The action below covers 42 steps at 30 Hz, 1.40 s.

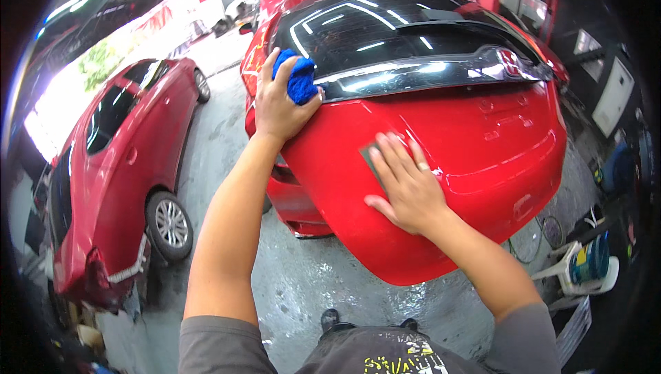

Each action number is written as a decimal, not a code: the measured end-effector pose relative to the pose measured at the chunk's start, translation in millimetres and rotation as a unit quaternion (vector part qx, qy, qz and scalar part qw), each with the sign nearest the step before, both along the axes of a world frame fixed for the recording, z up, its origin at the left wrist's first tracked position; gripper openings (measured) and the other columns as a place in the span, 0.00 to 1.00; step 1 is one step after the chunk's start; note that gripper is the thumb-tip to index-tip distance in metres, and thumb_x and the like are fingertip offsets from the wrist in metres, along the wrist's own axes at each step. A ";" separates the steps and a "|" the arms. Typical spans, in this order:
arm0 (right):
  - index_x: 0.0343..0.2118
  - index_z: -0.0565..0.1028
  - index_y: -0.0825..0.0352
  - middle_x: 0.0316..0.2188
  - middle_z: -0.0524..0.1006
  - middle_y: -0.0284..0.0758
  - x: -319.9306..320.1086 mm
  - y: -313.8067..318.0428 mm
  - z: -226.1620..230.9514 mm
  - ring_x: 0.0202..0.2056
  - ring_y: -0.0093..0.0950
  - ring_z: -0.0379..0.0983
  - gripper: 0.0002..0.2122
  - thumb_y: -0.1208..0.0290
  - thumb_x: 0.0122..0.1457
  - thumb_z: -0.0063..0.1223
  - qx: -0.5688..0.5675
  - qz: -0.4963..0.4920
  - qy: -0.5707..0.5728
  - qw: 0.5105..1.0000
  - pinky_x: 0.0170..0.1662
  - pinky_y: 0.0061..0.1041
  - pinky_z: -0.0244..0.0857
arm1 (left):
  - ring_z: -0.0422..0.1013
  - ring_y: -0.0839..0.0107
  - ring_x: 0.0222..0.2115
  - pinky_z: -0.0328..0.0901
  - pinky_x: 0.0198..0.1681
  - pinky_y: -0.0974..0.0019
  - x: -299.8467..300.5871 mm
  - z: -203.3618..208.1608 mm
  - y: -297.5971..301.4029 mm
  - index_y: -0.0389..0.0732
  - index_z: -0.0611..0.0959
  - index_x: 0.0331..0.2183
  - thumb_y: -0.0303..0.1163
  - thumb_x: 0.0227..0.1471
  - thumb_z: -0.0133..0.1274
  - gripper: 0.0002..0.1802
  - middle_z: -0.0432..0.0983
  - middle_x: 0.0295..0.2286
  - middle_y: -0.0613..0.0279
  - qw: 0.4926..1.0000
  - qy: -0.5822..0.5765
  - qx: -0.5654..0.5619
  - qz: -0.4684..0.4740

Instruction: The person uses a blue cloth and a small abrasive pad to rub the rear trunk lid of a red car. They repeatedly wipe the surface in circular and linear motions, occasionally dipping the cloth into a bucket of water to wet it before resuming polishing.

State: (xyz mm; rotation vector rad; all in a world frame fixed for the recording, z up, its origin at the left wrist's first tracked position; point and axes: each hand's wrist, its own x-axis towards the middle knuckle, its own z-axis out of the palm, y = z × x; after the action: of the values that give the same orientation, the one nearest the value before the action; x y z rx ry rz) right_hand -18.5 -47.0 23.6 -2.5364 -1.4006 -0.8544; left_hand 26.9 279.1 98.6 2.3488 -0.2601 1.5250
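Note:
My left hand [281, 109] is closed around a bunched blue cloth [301, 83], at the left end of the tailgate's dark glossy trim. My right hand [407, 184] lies flat on the red tailgate [330, 160] of the car, fingers stretched out and thumb apart. Under its fingers is a thin grey-green sheet [372, 159], perhaps sandpaper, with only its left part showing. The tailgate is raised, its lower edge hanging out toward me. Its painted panel looks dull around my right hand and shinier at the upper right.
At the left stands another red car [131, 147] with a damaged end. Wet grey floor [303, 284] runs between the cars and under my feet. A white plastic chair [568, 274] with a blue-green bucket [590, 262] is at the right. Behind it lies a looped hose or cable [551, 231].

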 end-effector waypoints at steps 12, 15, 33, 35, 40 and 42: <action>0.51 0.84 0.66 0.64 0.80 0.41 -60.7 -45.1 -69.8 0.69 0.41 0.72 0.15 0.77 0.60 0.68 0.230 -0.144 -0.001 0.962 0.72 0.48 0.65 | 0.61 0.35 0.71 0.66 0.68 0.36 -12.5 2.6 -6.3 0.51 0.90 0.49 0.54 0.41 0.82 0.34 0.65 0.70 0.45 0.978 -0.053 0.180 -0.090; 0.46 0.85 0.67 0.63 0.81 0.42 -79.7 -48.4 -83.8 0.67 0.45 0.74 0.10 0.78 0.62 0.67 0.336 -0.178 0.028 0.924 0.70 0.44 0.68 | 0.66 0.36 0.68 0.67 0.67 0.36 -15.8 7.6 -28.7 0.51 0.91 0.44 0.52 0.41 0.81 0.29 0.72 0.67 0.47 0.960 -0.048 0.225 -0.163; 0.67 0.71 0.66 0.64 0.77 0.44 -154.5 -186.7 -107.4 0.68 0.55 0.71 0.25 0.54 0.74 0.52 0.851 0.070 0.408 0.323 0.68 0.59 0.62 | 0.62 0.44 0.71 0.60 0.72 0.42 -73.6 -134.5 -307.2 0.53 0.90 0.47 0.42 0.49 0.70 0.22 0.70 0.68 0.51 0.824 0.156 0.391 -0.379; 0.63 0.74 0.65 0.57 0.80 0.39 -152.0 -206.5 -132.4 0.59 0.42 0.78 0.20 0.62 0.74 0.54 0.843 -0.019 0.396 0.363 0.62 0.46 0.69 | 0.65 0.45 0.68 0.63 0.69 0.42 -89.2 -138.3 -299.2 0.54 0.90 0.46 0.41 0.45 0.71 0.23 0.72 0.67 0.54 0.805 0.186 0.393 -0.403; 0.55 0.78 0.61 0.47 0.82 0.31 -159.2 -227.8 -193.5 0.47 0.25 0.79 0.12 0.68 0.72 0.57 0.859 -0.201 0.253 0.398 0.52 0.30 0.72 | 0.73 0.44 0.59 0.71 0.60 0.41 -82.3 -91.2 -234.7 0.52 0.88 0.41 0.38 0.33 0.74 0.27 0.77 0.62 0.58 0.846 0.175 0.326 -0.384; 0.53 0.80 0.60 0.45 0.82 0.30 -172.8 -230.6 -197.2 0.46 0.24 0.79 0.10 0.68 0.72 0.58 0.868 -0.167 0.267 0.384 0.51 0.28 0.72 | 0.76 0.44 0.55 0.71 0.59 0.42 -53.4 -64.5 -191.7 0.51 0.88 0.40 0.37 0.33 0.75 0.26 0.81 0.57 0.57 0.893 0.101 0.291 -0.329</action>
State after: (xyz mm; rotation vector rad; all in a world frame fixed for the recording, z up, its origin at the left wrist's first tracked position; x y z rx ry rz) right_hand -191.3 -277.6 -173.6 -0.8962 0.4750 -0.6301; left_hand -26.6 87.4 34.1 2.3976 -1.4612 0.9317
